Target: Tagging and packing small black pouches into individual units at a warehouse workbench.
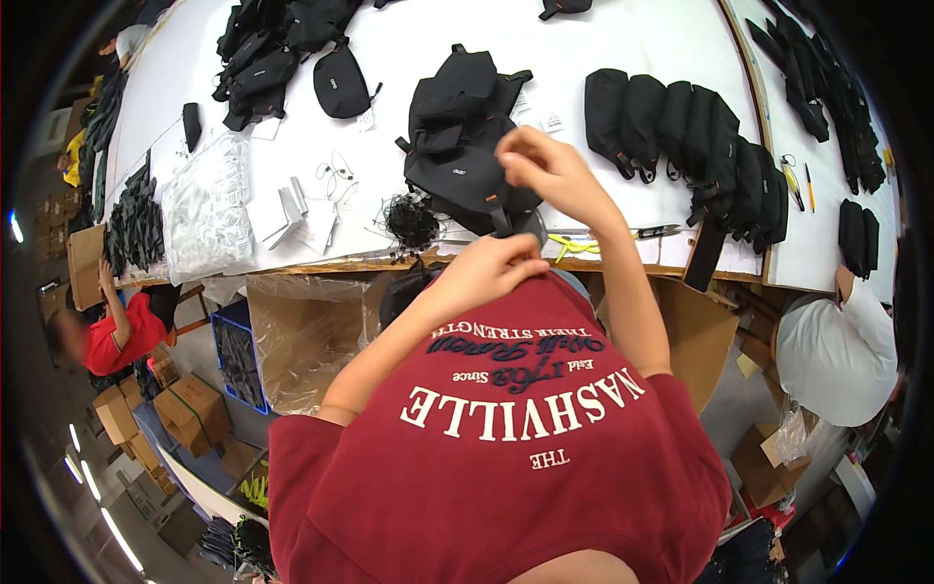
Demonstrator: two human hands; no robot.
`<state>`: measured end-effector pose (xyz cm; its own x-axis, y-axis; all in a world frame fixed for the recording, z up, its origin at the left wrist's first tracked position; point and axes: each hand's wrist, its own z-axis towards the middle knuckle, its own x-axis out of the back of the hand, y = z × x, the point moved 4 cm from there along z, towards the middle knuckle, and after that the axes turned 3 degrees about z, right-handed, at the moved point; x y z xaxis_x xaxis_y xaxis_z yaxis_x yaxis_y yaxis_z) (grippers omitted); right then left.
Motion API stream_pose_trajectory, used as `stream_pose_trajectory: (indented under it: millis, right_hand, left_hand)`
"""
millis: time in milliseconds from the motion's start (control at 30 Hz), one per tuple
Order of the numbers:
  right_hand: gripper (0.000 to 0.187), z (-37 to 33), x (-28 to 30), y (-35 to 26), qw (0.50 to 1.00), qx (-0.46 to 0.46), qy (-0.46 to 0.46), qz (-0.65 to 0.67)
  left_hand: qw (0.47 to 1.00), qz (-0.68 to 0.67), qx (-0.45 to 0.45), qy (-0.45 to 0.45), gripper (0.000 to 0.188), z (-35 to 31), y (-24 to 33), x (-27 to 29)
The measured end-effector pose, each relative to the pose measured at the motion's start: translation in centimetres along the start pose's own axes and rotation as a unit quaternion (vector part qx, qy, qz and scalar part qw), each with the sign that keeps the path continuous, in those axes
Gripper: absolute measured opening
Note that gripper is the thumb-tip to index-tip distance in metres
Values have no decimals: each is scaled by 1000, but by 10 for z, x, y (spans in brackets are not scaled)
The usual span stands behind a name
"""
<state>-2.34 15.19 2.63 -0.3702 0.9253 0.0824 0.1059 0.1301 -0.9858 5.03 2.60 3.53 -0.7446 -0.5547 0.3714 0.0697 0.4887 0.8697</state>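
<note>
White tabletop [652, 37] fills the upper part of the view, with a workroom around it: a co-worker in red [125, 329] sits at nine o'clock and a co-worker in a pale top [839, 355] at half past three.

Several containers stand about. At half past eight, by the table's edge, a blue crate [232, 314] holds dark items, and beside it a large open cardboard box [292, 316] is covered with clear plastic; its contents cannot be made out. At eight o'clock a smaller carton [192, 414] is closed and strapped in green. On the tabletop, toward ten o'clock, a clear plastic bag [207, 214] is filled with many small whitish pieces. A row of black pouches [671, 127] lies toward half past one.

Near twelve o'clock, black bags [462, 175] lie piled in front of the person, their lower end by the table's near edge. The right hand [545, 164] is raised over them, wrist bent, fingers curled with a narrow gap to the thumb. The left hand [498, 265] sits low at that edge, palm down, fingers bent inward beside the bags' lower end. Whether either hand grips anything cannot be told.
</note>
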Motion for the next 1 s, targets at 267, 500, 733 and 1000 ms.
stream_pose_trajectory:
  millis: [267, 500, 733, 1000]
  right_hand:
    - [26, 27, -47, 25, 895, 42, 4, -444]
    - [23, -30, -11, -32, 973, 38, 124, -190]
    - [21, -74, -17, -54, 984, 36, 94, -145]
    - [17, -98, -33, -46, 981, 35, 162, -101]
  left_hand:
    - [990, 64, -71, 100, 15, -11, 14, 12]
    - [871, 286, -108, 385, 41, -40, 5, 49]
    - [854, 356, -204, 319, 33, -46, 11, 50]
    - [833, 433, -211, 272, 24, -52, 23, 36]
